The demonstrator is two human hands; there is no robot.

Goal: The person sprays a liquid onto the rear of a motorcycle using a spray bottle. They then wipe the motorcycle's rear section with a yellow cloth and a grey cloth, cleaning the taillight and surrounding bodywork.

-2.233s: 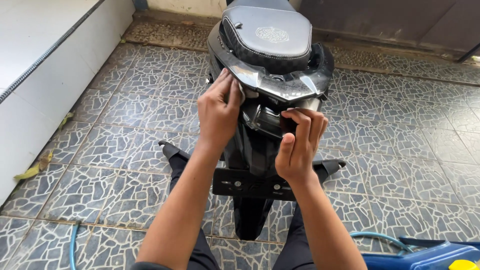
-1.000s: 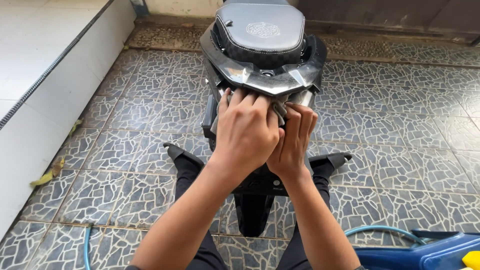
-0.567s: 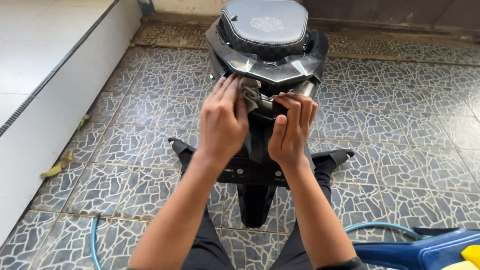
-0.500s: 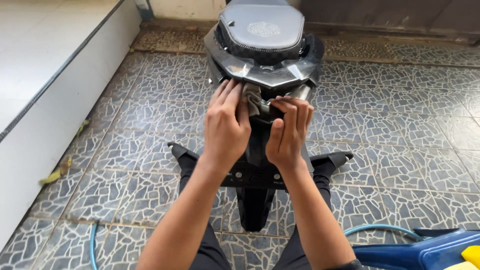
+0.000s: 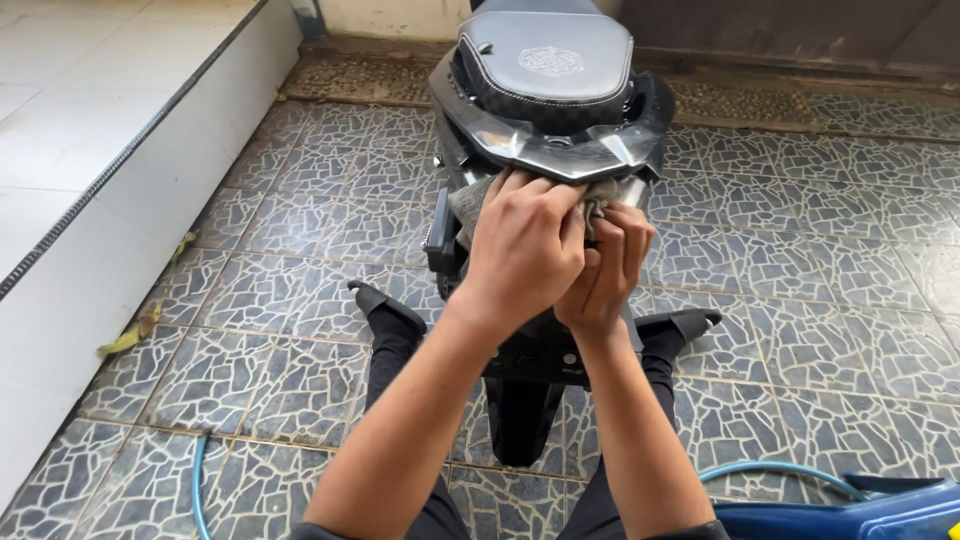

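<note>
A black motorbike stands with its rear toward me, its dark stitched seat (image 5: 548,58) on top and a silver grab rail (image 5: 550,152) below it. Under that rail my left hand (image 5: 520,250) presses a grey cloth (image 5: 470,205) against the tail of the bike. Close beside it, my right hand (image 5: 603,268) grips the same cloth, fingers curled. Both hands hide the tail light area. The rear mudguard (image 5: 520,420) drops down between my forearms.
Two black sandals (image 5: 385,303) (image 5: 680,323) sit on the patterned tile floor either side of the bike. A blue hose (image 5: 770,470) curls at lower right beside a blue container (image 5: 850,515). A white raised ledge (image 5: 110,190) runs along the left. A drain grate (image 5: 350,75) lies behind.
Both hands came together and closed over the grey cloth under the rail, after being a little apart half a second ago. The view shifted slightly.
</note>
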